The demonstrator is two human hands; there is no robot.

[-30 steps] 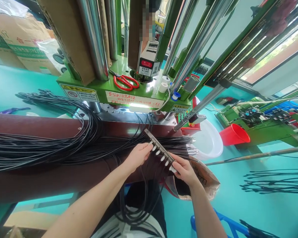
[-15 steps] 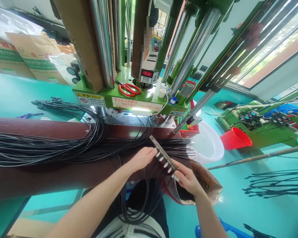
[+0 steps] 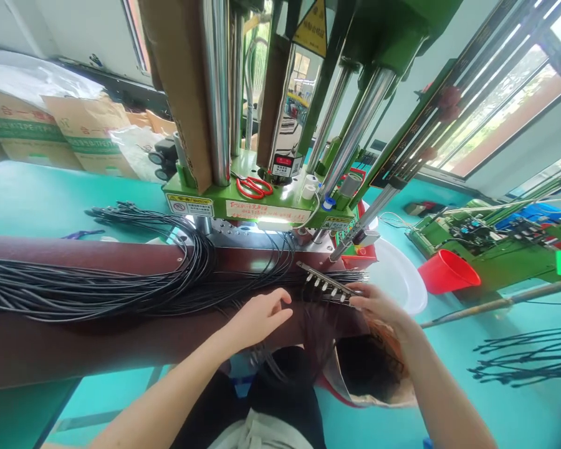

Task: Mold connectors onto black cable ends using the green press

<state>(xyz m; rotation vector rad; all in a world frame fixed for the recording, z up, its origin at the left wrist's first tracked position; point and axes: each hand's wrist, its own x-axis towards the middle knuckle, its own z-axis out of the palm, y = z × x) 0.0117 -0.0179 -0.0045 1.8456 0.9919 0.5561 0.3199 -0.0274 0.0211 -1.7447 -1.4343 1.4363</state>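
Note:
My right hand (image 3: 378,305) grips one end of a long metal fixture bar (image 3: 327,282) that carries a row of white cable plugs with black wires hanging from them. My left hand (image 3: 262,315) has come off the bar and hovers just left of it, fingers loosely curled with nothing in them. Both hands are over a dark red bench (image 3: 88,340) on which a thick bundle of black cables (image 3: 98,290) lies stretched to the left.
A green moulding press (image 3: 262,199) with chrome columns stands behind the bench, red scissors (image 3: 254,186) on its platform. A white basin (image 3: 397,280) and a red bucket (image 3: 446,271) sit to the right. A brown paper bag (image 3: 378,374) gapes below my right hand. Cardboard boxes (image 3: 51,131) stand at back left.
My left hand let go of the bar. My right hand swung the bar up and to the right, now lying flatter. The camera tilted upward.

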